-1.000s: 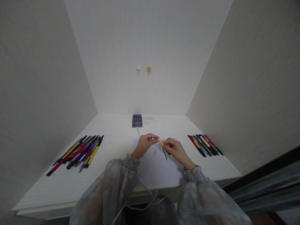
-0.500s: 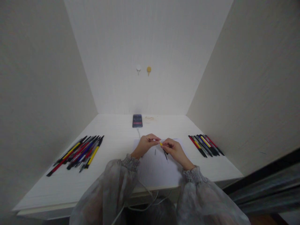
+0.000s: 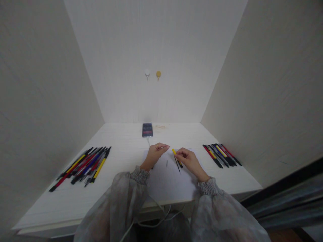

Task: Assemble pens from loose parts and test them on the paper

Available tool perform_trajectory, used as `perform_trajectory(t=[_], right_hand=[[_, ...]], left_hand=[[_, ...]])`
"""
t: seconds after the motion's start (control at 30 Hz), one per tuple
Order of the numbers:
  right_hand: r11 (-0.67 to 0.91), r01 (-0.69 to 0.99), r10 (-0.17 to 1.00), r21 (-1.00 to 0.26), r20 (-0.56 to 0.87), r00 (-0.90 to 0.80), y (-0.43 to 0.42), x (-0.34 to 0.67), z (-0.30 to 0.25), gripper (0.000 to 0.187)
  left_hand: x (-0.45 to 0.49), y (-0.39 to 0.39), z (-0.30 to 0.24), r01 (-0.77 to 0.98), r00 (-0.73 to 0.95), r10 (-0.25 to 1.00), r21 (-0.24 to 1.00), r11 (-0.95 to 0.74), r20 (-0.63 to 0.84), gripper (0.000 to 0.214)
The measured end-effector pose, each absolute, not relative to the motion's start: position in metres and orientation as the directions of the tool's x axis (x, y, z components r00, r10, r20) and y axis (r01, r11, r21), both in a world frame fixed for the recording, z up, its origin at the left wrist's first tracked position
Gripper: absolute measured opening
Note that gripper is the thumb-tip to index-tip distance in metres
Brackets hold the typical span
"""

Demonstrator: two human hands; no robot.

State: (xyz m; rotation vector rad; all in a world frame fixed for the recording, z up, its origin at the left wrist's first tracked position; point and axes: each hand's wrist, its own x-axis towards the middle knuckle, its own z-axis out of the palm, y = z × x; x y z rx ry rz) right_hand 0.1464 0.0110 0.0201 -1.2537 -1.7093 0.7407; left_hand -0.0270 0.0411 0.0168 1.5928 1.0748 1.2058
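Observation:
My right hand [image 3: 188, 160] pinches a yellow pen barrel [image 3: 174, 151] with a black end that shows below the fingers. To its left, my left hand [image 3: 154, 155] has its thumb and fingers pressed together, apart from the barrel's top. Whether something tiny is between those fingertips is too small to tell. Under the right hand a thin black refill [image 3: 177, 164] lies on a white sheet of paper [image 3: 171, 186]. A small grey piece, perhaps a spring [image 3: 167, 163], lies on the paper between my hands.
A loose pile of coloured pens [image 3: 85, 164] lies on the white table at left, and a neater row of pens [image 3: 222, 155] at right. A phone [image 3: 147, 130] with a white cable stands at the back. Walls enclose three sides, with two hooks [image 3: 158, 74] on the back one.
My left hand has drawn slightly left, away from the yellow barrel. More of the barrel now shows above my right fingers, and its black end is clearer below.

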Motion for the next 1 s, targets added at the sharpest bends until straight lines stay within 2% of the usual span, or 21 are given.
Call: perform_trajectory(t=[0.13, 0.23, 0.37, 0.47, 0.53, 0.63, 0.8, 1.0], right_hand=[[0.166, 0.579, 0.978, -0.798, 0.207, 0.005, 0.022, 0.159, 0.013, 0.018], [0.059, 0.725, 0.982, -0.686, 0.172, 0.083, 0.03, 0.173, 0.008, 0.017], [-0.086, 0.87, 0.984, -0.485, 0.094, 0.149, 0.032, 0.185, 0.004, 0.015], [-0.14, 0.92, 0.982, -0.366, 0.071, 0.178, 0.028, 0.186, 0.004, 0.017], [-0.151, 0.938, 0.981, -0.312, 0.066, 0.18, 0.026, 0.184, 0.004, 0.018], [-0.157, 0.951, 0.983, -0.266, 0.047, 0.176, 0.026, 0.182, 0.003, 0.019], [-0.121, 0.959, 0.988, -0.256, 0.058, 0.14, 0.026, 0.182, 0.001, 0.019], [-0.12, 0.965, 0.983, -0.233, 0.111, 0.149, 0.021, 0.181, 0.006, 0.021]], left_hand=[[-0.028, 0.049, 0.009, 0.213, 0.083, 0.973, 0.95, -0.23, 0.217, 0.028], [-0.031, 0.052, 0.005, 0.354, 0.111, 0.972, 0.905, -0.235, 0.209, 0.027], [-0.035, 0.049, 0.004, 0.698, 0.114, 0.971, 0.679, -0.227, 0.208, 0.021], [-0.038, 0.045, 0.005, 0.848, 0.054, 0.985, 0.513, -0.133, 0.166, 0.022], [-0.039, 0.043, 0.006, 0.882, 0.034, 0.99, 0.461, -0.095, 0.138, 0.025], [-0.04, 0.043, 0.007, 0.891, 0.045, 0.993, 0.446, -0.088, 0.107, 0.028], [-0.038, 0.043, 0.004, 0.885, 0.096, 0.991, 0.448, -0.13, 0.098, 0.027], [-0.039, 0.044, 0.002, 0.901, 0.055, 0.994, 0.425, -0.089, 0.093, 0.024]])
